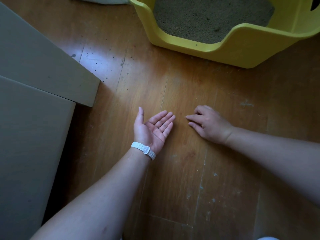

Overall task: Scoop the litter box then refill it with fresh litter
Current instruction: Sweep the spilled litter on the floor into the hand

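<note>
A yellow litter box point(240, 47) stands on the wooden floor at the top right, its low front lip facing me. Grey-brown litter point(207, 16) fills it. My left hand point(152, 129) lies palm up just above the floor, fingers straight, with a few small litter grains on the palm. A white band circles that wrist. My right hand point(207, 123) is palm down a short way to the right, fingertips touching the floor and pointing toward the left hand. Neither hand holds a tool.
Cardboard boxes point(34, 101) fill the left side. Dark litter grains point(107, 64) are scattered on the wooden floor point(190, 170) between the boxes and the litter box. A grey object point(100, 0) shows at the top edge.
</note>
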A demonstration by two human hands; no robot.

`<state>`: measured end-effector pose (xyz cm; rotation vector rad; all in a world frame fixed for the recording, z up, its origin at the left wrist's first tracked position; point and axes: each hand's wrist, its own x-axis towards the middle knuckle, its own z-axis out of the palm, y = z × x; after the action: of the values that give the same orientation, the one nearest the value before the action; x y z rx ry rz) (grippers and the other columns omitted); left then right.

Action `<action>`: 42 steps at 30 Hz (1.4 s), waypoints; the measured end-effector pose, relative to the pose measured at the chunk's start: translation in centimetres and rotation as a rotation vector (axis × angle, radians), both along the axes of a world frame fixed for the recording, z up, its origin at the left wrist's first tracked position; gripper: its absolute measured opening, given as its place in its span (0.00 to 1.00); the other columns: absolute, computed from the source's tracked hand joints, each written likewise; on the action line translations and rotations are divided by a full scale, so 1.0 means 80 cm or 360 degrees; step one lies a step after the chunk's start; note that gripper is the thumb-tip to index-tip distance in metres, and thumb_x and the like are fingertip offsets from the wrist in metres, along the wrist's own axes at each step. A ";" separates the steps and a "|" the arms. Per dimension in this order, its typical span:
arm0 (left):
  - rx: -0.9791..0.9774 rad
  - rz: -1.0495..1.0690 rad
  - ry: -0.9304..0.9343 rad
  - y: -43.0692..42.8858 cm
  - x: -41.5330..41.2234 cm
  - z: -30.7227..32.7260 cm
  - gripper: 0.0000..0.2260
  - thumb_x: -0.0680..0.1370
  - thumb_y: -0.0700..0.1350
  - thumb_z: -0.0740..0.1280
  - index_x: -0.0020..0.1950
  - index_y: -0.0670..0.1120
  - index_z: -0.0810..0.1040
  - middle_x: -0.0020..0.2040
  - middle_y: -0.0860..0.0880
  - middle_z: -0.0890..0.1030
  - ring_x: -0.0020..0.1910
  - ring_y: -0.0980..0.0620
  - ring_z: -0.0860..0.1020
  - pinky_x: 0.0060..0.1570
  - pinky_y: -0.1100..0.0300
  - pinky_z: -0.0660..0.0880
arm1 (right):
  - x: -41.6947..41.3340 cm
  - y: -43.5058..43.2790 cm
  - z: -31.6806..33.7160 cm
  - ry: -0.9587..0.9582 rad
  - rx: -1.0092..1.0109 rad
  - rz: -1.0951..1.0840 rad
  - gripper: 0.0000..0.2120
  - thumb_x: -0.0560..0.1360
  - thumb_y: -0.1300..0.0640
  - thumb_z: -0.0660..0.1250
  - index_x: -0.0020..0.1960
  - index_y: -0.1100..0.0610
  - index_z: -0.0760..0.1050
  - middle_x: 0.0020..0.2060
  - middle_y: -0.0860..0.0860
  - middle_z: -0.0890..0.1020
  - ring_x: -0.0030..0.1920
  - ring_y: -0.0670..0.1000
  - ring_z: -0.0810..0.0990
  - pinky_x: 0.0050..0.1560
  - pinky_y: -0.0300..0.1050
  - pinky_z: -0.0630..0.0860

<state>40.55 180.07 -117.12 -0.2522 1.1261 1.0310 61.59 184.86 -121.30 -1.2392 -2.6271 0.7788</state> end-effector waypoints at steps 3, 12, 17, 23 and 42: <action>-0.0001 -0.0013 0.0003 0.000 0.003 0.001 0.37 0.77 0.67 0.55 0.62 0.34 0.76 0.59 0.36 0.81 0.59 0.40 0.80 0.64 0.50 0.73 | 0.000 0.002 0.004 0.0048 -0.0064 -0.0021 0.14 0.74 0.58 0.71 0.60 0.57 0.81 0.44 0.55 0.76 0.45 0.55 0.76 0.45 0.48 0.76; -0.0016 -0.0019 0.0026 -0.001 0.006 0.000 0.36 0.78 0.67 0.55 0.62 0.34 0.76 0.58 0.36 0.81 0.59 0.40 0.80 0.63 0.50 0.74 | -0.006 0.008 0.002 0.0077 -0.0136 -0.0094 0.07 0.74 0.60 0.71 0.51 0.58 0.85 0.41 0.54 0.77 0.44 0.55 0.76 0.44 0.46 0.74; -0.0015 -0.0012 0.0040 0.001 0.010 -0.001 0.36 0.77 0.67 0.56 0.62 0.34 0.76 0.58 0.36 0.81 0.58 0.40 0.81 0.62 0.51 0.74 | -0.014 0.007 -0.004 0.0069 -0.0178 -0.0212 0.04 0.75 0.62 0.70 0.47 0.60 0.83 0.42 0.54 0.79 0.46 0.56 0.77 0.49 0.47 0.74; -0.0017 -0.0024 0.0035 0.002 0.016 -0.002 0.36 0.78 0.67 0.55 0.61 0.34 0.76 0.58 0.36 0.81 0.58 0.40 0.81 0.62 0.50 0.74 | -0.023 0.011 -0.003 -0.0050 -0.0201 -0.0206 0.05 0.78 0.62 0.64 0.48 0.60 0.79 0.48 0.55 0.77 0.53 0.57 0.75 0.50 0.50 0.73; -0.0113 0.0037 -0.0095 -0.018 0.043 -0.009 0.33 0.79 0.63 0.57 0.54 0.31 0.79 0.57 0.33 0.79 0.57 0.39 0.80 0.62 0.50 0.75 | -0.067 -0.054 0.054 0.0204 -0.0490 -0.0296 0.17 0.76 0.52 0.54 0.57 0.55 0.77 0.51 0.52 0.76 0.52 0.56 0.77 0.52 0.54 0.75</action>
<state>43.96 178.67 -117.82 -0.3517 1.1089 0.9990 56.22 180.52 -116.99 -1.4278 -2.3115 1.2160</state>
